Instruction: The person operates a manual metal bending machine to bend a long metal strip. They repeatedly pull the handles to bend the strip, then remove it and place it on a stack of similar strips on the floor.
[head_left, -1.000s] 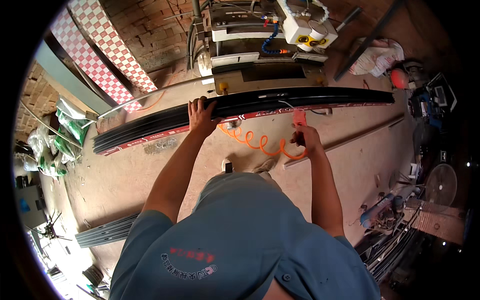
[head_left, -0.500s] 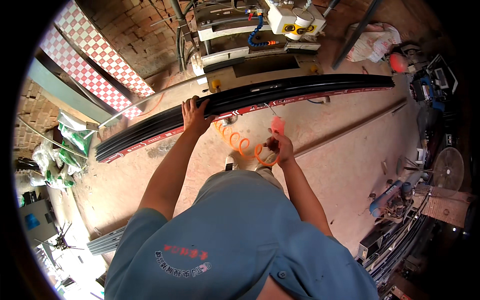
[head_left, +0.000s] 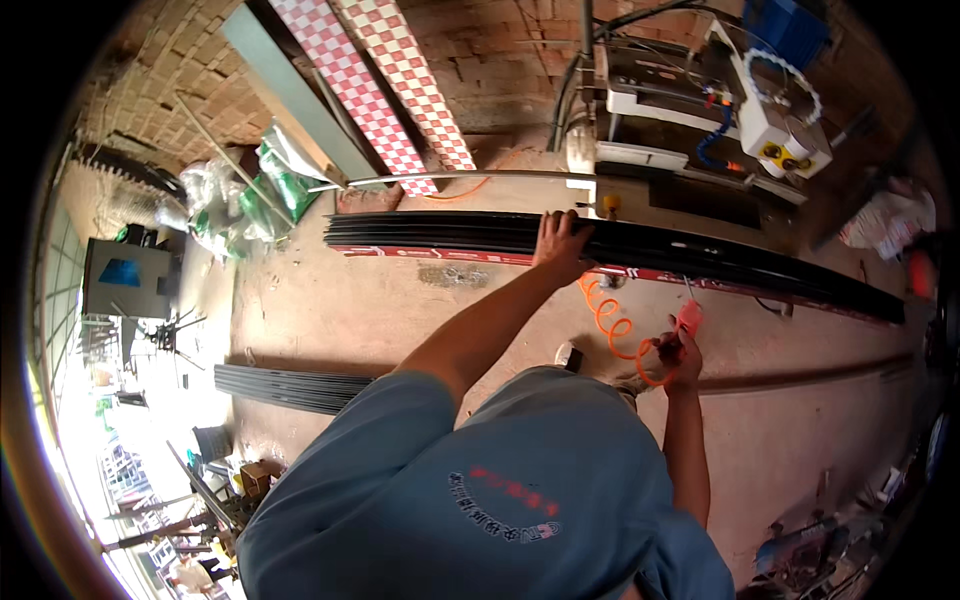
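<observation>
A long bundle of black profiles [head_left: 440, 231] with a red printed strip [head_left: 470, 257] along its near side lies across the scene in front of me. My left hand [head_left: 562, 246] is laid over its middle, fingers bent over the top and thumb apart, gripping it. Below and to the right, my right hand [head_left: 682, 358] is closed around a red air blow gun [head_left: 689, 317]. Its thin metal nozzle points up at the near side of the bundle. From the gun an orange coiled hose [head_left: 612, 328] loops left toward the bundle. My fingers partly hide the gun's handle.
A white-and-grey machine [head_left: 640, 155] stands behind the bundle. Red-and-white checkered boards [head_left: 345, 85] lean on the brick wall, beside green and clear plastic bags [head_left: 270, 185]. More dark profiles [head_left: 290, 388] lie on the floor at left. A long bar [head_left: 810, 374] lies at right.
My view has swung left, so everything sits further right in it. My left hand stays on the profiles. My right hand still holds the air blow gun near the bundle's near side.
</observation>
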